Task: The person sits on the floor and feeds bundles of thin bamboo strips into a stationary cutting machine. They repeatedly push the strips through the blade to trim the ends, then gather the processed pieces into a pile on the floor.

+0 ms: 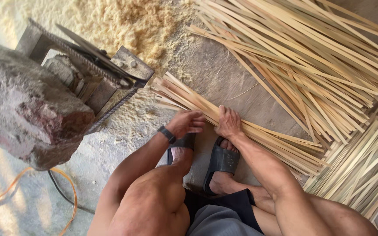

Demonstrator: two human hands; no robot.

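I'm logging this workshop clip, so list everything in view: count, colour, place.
Bundle of thin split bamboo strips: one, pale yellow, on the floor under both hands.
Loose pile of bamboo strips: one, pale yellow, upper right.
Stack of strips: one, paler, lower right.
Sawdust heap: one, cream, top centre.
Metal cutting machine: one, grey, upper left.
Rough stone block: one, grey-red, left.
Cables: two, orange and black, lower left.
Slippers: two, black, on feet.
Wristband: one, black, left wrist.
Left hand: on bundle.
Right hand: on bundle.

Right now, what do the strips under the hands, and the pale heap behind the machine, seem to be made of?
The strips look like split bamboo or wood: pale yellow, matte, long straight grain. The heap looks like sawdust: fine, loose and cream-coloured. Both hands, left hand and right hand, rest on the strips.
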